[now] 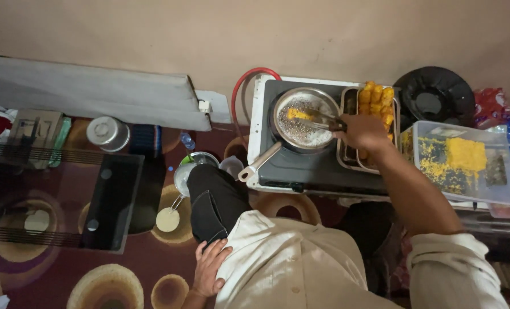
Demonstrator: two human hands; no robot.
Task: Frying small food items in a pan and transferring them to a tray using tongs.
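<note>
Head view: one pan (303, 120), one tongs (322, 120), one right hand (362, 131).

Tray (346, 103) crowding pan's (283, 123) right side

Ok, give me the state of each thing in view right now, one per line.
Frying pan: on the stove, oil bubbling, a yellow piece in it.
Tongs: held in the right hand, tips over the pan.
Metal tray: beside the pan, holding breaded pieces.
Plastic container: open, yellow crumbs inside.
Left hand: resting on the thigh, empty.
</note>
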